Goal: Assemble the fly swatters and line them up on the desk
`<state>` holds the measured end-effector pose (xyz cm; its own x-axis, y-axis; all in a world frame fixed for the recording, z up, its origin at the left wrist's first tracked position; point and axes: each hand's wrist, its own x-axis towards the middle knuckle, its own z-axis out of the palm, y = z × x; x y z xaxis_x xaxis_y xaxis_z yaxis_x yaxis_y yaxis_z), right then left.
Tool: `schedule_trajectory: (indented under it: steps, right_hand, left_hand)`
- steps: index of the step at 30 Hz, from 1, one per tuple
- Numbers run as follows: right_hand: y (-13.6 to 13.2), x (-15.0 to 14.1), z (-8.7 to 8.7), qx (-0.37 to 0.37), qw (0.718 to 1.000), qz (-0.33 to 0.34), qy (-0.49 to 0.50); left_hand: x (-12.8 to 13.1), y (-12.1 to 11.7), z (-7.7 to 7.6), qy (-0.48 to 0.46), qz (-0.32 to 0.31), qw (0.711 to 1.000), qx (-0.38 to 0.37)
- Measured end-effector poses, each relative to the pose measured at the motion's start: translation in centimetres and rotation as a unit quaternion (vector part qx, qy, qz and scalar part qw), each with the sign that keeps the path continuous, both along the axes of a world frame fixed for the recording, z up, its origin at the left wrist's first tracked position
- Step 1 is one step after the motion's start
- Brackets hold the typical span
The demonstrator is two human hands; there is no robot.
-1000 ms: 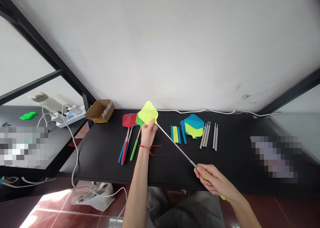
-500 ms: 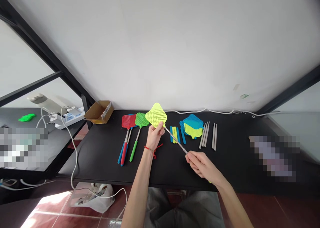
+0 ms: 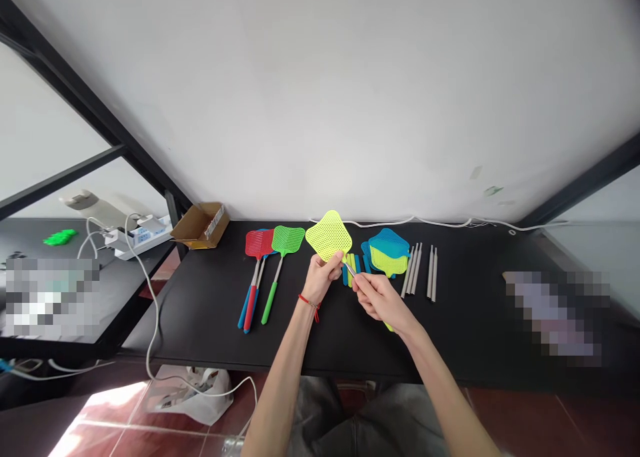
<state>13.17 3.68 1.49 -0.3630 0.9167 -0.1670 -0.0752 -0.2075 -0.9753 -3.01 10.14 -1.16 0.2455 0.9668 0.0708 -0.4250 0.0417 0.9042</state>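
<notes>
"While both hands are up over the black table, what has each got?"

"The left hand (image 3: pixel 323 278) is closed on the neck of a yellow-green fly swatter (image 3: pixel 329 237), fingers behind it and thumb in front. The right hand (image 3: pixel 383 300) is wrapped around the same swatter's thin metal shaft (image 3: pixel 350 269), and its yellow handle (image 3: pixel 389 326) pokes out below that fist."

"So where's the swatter relative to the grip?"

"Its perforated head stands tilted just above the left hand, and the shaft runs across the small gap between the hands. The two hands are just beside each other. A red string bracelet (image 3: pixel 309 304) circles the left wrist."

"And on the black table (image 3: pixel 200 330)?"

"Right under the hands lie blue and yellow handles (image 3: pixel 345 275). Beyond them are stacked blue and yellow swatter heads (image 3: pixel 389 252) and grey metal rods (image 3: pixel 413 268). To the left lie a red swatter (image 3: pixel 259 242) and a green swatter (image 3: pixel 287 239), with blue-handled ones beside them. Further back sits an open cardboard box (image 3: pixel 203 225), and a white cable (image 3: pixel 440 221) runs along the white wall (image 3: pixel 320 110)."
</notes>
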Motion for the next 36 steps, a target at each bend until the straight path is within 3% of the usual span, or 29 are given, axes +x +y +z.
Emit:
schedule_trajectory:
  steps: [12,16,18,21,24,29,36]
  right_hand:
    - [0.6,0.0,-0.5,-0.016,1.000,0.006,0.016]
    - [0.3,0.2,-0.9,-0.004,0.999,-0.002,0.031]
    - [0.1,0.2,-0.9,0.016,0.998,-0.037,0.038]
    - [-0.1,0.3,-0.8,0.052,0.991,-0.125,0.020]
    - [-0.2,0.2,-0.6,0.067,0.979,-0.191,-0.031]
    - [-0.4,-0.5,-0.5,0.074,0.976,-0.206,-0.014]
    - [-0.8,-2.0,-0.3,0.081,0.987,-0.139,0.028]
  left_hand:
    - [-0.3,0.2,-0.6,0.044,0.003,0.999,0.014]
    - [-0.8,0.4,0.3,0.057,-0.014,0.998,-0.002]
    - [-1.3,0.0,1.0,0.063,0.021,0.998,-0.015]
    - [-1.8,-2.1,1.8,0.124,0.120,0.985,-0.014]
    - [-1.3,-6.1,2.3,0.241,0.177,0.954,0.018]
    - [0.9,-12.2,2.5,0.379,0.127,0.914,0.068]
    - [0.8,-13.2,2.0,0.447,0.096,0.882,0.111]
